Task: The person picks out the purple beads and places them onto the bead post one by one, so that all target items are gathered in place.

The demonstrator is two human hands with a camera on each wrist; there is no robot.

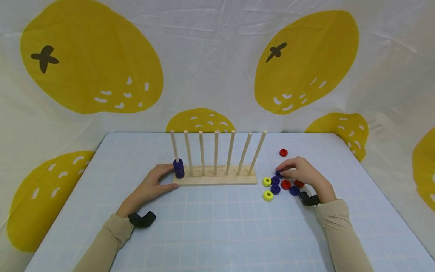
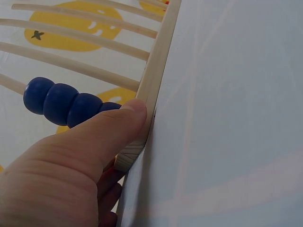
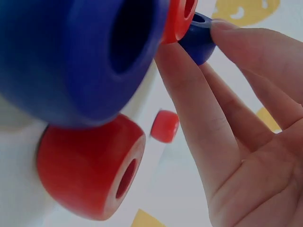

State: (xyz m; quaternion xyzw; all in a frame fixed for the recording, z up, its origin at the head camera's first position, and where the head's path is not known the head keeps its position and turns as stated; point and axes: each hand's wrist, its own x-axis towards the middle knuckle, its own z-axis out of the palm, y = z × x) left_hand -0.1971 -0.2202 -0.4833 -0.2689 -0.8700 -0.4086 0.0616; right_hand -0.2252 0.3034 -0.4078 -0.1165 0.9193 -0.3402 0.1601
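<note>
At the left end of the wooden peg rack (image 1: pixel 215 181), your left hand (image 1: pixel 153 185) has the base pinched, thumb on the front edge, fingers behind. Rack sits upright on the pale blue checked tabletop (image 1: pixel 217 226), seven pegs pointing up. Leftmost peg carries a stack of blue beads (image 1: pixel 178 168), right beside your left fingers; the other six pegs are bare. Off the rack's right end, your right hand (image 1: pixel 304 173) pinches one blue bead (image 3: pixel 198 47) between thumb and fingertips. Loose beads lie just beside and below that hand: two yellow beads (image 1: pixel 267 195) nearest the rack, more blue beads (image 1: pixel 275 189), and two red beads (image 1: pixel 286 184), one partly behind your hand. A lone red bead (image 1: pixel 283 152) sits farther back, apart from the cluster. Behind the table: white backdrop (image 1: pixel 210 68) with big yellow fruit prints.
</note>
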